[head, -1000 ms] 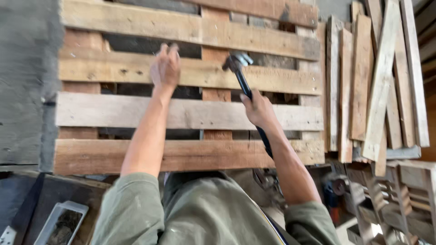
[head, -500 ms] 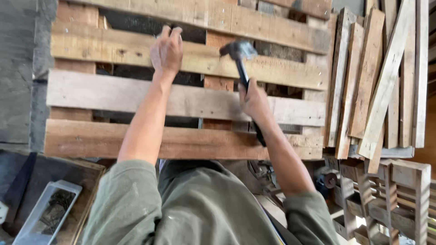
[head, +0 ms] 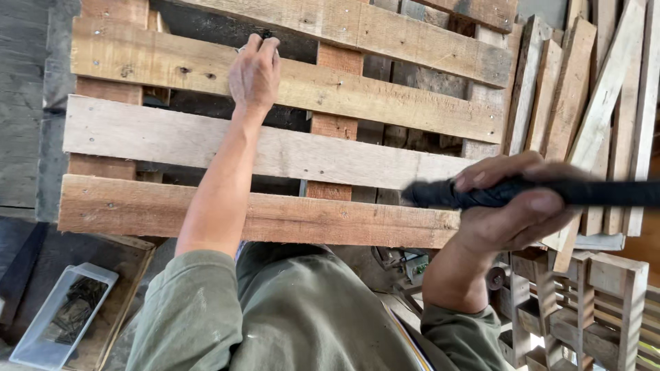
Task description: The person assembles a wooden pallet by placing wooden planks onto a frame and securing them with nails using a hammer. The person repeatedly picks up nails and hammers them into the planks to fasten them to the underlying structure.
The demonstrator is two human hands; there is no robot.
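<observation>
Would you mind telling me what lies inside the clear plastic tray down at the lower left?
The clear tray holds a loose heap of small dark pieces, possibly nails; too small to tell. Its lower end is cut off by the frame.

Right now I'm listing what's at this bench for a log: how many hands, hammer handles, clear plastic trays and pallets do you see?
Hands: 2, left hand and right hand
Hammer handle: 1
Clear plastic tray: 1
Pallet: 1
Total: 5
</observation>
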